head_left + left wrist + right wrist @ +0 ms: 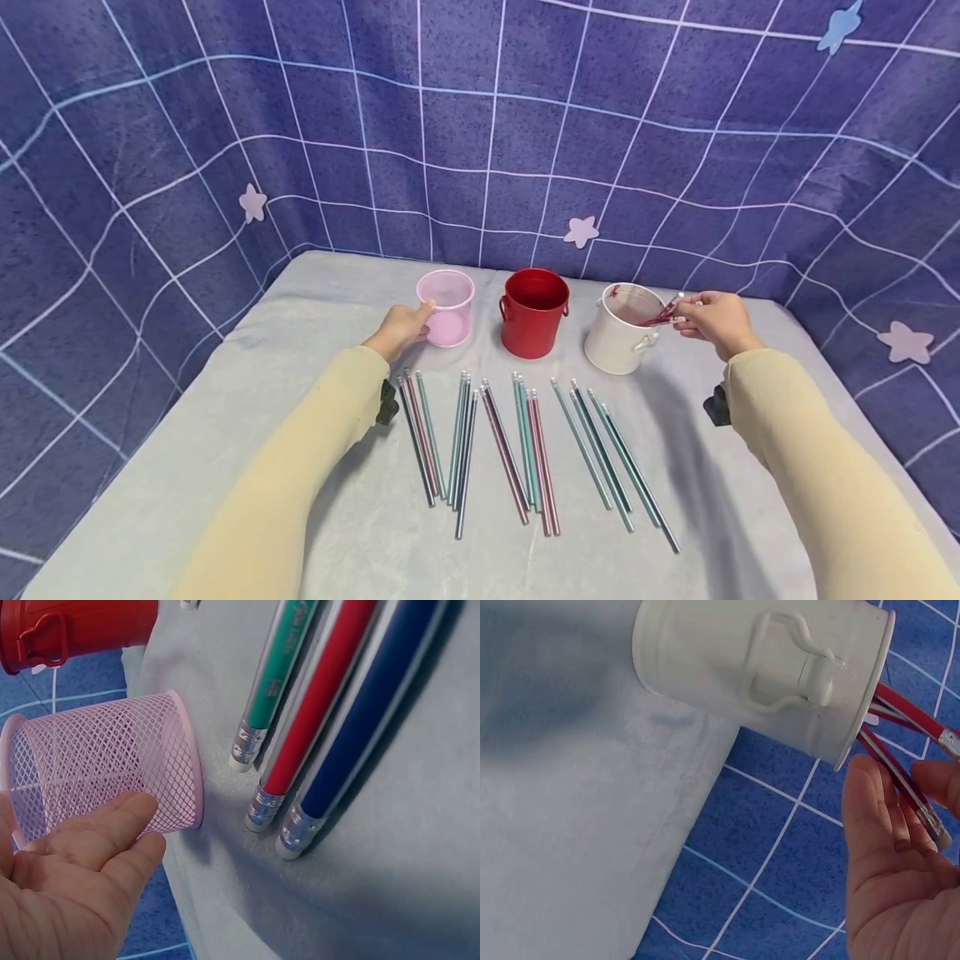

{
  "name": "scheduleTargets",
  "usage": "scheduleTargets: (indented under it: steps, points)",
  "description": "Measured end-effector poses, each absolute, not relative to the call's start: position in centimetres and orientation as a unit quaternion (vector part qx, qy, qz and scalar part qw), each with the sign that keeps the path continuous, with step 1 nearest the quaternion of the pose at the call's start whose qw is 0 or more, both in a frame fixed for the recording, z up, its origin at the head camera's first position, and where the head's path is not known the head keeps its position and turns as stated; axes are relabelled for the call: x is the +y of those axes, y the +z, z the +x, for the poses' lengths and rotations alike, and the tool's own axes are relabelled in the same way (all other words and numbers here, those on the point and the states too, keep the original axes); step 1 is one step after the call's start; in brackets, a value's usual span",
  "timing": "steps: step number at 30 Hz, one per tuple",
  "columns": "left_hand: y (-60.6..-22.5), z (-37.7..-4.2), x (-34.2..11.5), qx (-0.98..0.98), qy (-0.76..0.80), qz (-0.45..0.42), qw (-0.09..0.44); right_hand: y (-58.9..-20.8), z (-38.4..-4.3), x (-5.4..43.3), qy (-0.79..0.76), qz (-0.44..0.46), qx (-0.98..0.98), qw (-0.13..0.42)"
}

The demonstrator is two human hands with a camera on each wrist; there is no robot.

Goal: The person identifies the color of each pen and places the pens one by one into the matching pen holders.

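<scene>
At the left, my left hand (403, 328) grips the side of a pink mesh pencil cup (452, 323), thumb by the rim and fingers along the outer wall. My right hand (718, 322) is at the mouth of a white bucket (613, 343). Between its thumb and fingers it holds red pencils (900, 769) by their eraser ends, while their other ends reach inside the bucket. How far down they go is hidden. A red bucket (531, 321) stands between the cup and the white bucket.
Several pencils in green, red and dark blue lie in loose groups on the grey cloth-covered table (360, 533), in front of the containers, eraser ends away from me. A blue grid-patterned curtain (465, 125) hangs behind the table and at its sides.
</scene>
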State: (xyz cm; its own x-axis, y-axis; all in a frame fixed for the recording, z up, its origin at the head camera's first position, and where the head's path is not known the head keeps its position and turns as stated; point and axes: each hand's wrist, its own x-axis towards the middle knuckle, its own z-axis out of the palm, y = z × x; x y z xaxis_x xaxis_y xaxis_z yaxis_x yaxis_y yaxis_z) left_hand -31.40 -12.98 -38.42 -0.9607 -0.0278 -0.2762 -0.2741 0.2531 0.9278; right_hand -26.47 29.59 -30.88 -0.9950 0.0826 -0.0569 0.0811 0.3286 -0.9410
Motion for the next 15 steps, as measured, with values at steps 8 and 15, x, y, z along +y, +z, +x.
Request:
scheduleTargets:
  steps: [8, 15]
  points:
    - [-38.2, -31.0, -12.9, 0.783, 0.607, -0.093, 0.104, -30.7, -25.3, 30.4, 0.527, -0.038, -0.849, 0.028]
    - [-38.2, -31.0, -13.0, 0.789, 0.599, -0.094, 0.103, -30.6, -23.6, 30.2, 0.411, -0.032, -0.911, 0.027]
